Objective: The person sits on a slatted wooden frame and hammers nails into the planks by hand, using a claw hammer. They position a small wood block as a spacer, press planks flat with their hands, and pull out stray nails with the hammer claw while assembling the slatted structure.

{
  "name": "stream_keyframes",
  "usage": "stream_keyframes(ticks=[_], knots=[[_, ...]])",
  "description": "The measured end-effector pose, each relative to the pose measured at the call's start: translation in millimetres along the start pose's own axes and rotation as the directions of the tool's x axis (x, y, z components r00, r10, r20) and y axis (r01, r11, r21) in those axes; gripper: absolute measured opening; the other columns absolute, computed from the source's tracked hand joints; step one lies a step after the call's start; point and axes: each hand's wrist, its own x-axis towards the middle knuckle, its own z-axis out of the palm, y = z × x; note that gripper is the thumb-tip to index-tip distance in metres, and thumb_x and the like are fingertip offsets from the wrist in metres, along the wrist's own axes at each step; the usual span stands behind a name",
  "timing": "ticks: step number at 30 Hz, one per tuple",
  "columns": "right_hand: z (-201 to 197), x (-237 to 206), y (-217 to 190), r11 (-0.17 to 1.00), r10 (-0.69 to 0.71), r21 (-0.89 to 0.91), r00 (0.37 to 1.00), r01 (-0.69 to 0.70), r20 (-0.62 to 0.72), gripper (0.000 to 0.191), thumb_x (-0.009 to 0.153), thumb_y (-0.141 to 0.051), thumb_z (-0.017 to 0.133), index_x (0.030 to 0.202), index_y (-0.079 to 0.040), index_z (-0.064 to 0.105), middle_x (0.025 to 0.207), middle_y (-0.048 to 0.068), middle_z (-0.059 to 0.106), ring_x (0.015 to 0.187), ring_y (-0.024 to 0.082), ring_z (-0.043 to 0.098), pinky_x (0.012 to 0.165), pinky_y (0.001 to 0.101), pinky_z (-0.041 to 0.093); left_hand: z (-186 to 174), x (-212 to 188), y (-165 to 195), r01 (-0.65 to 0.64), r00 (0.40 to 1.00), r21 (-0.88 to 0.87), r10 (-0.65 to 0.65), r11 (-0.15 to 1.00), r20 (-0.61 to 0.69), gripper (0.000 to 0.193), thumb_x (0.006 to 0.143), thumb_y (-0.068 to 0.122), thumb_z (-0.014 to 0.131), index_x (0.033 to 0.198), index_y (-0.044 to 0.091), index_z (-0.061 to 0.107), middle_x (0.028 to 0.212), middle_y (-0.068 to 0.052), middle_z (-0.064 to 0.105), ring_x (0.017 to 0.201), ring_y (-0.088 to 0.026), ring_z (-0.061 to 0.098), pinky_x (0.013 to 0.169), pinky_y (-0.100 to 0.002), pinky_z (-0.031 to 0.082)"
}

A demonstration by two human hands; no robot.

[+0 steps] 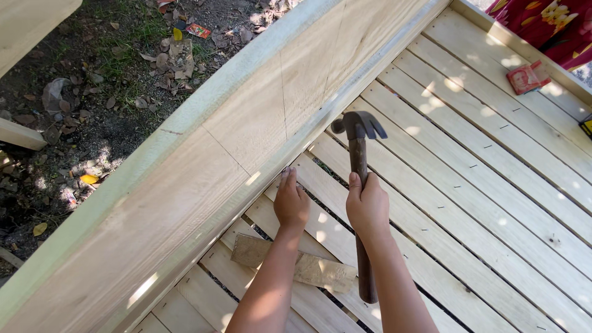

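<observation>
Grip: right hand (368,206) is wrapped tight around the wooden handle of the claw hammer (357,166), near mid-handle; left hand (290,202) has its fingers drawn together, tips pressed at the foot of the side board (246,142), though what they pinch is too small to tell.
Hammer: held upright over the slats, dark steel head just beside the side board's lower edge, above and right of the left fingertips.
Side board: pale, long, standing on edge along the slatted platform (481,185), running diagonally.
Doing it well: in my judgement, short light taps first, face square to the point under the fingers; draw the fingertips back before any full swing; a grasp lower on the handle would give more drive.
Around: loose wood offcut (296,262) lies across the slats under the forearms; small red packet (527,77) far right; leaf-strewn ground (92,92) beyond the board.
</observation>
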Motion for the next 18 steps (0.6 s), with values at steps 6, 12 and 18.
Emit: stream_keyframes(ticks=[6,12,18], knots=[[53.4,14.7,-2.7,0.982,-0.08,-0.169,0.997,0.08,0.007,0.041,0.101,-0.04,0.055,0.096,0.001,0.056,0.08,0.027,0.07,0.073,0.048,0.068,0.065,0.0554,0.054,-8.6,-0.4,-4.1,0.165,0.986,-0.103,-0.164,0.981,0.019,0.024,0.093,0.008,0.053,0.106,0.01,0.074,0.106,-0.006,0.074,0.101,-0.028,0.071,0.087,-0.039,0.057],[1.6,40.6,19.2,0.977,0.175,0.079,0.956,-0.199,0.237,0.05,0.101,-0.046,0.054,0.099,0.003,0.061,0.079,0.024,0.069,0.061,0.035,0.069,0.059,0.0471,0.057,1.1,-5.8,10.6,-0.008,0.993,-0.043,0.013,0.999,0.119,0.03,0.091,0.006,0.054,0.118,0.008,0.069,0.129,-0.009,0.065,0.119,-0.032,0.061,0.098,-0.042,0.051],[-65.7,54.4,83.5,0.97,0.048,-0.233,0.995,-0.066,-0.083,0.04,0.096,-0.041,0.065,0.117,-0.007,0.067,0.084,0.016,0.074,0.08,0.035,0.071,0.071,0.0467,0.054,35.0,-16.8,25.5,-0.311,0.909,0.228,0.218,0.923,0.354,0.046,0.09,0.015,0.057,0.136,0.01,0.061,0.154,-0.008,0.046,0.148,-0.029,0.035,0.121,-0.059,0.019]])
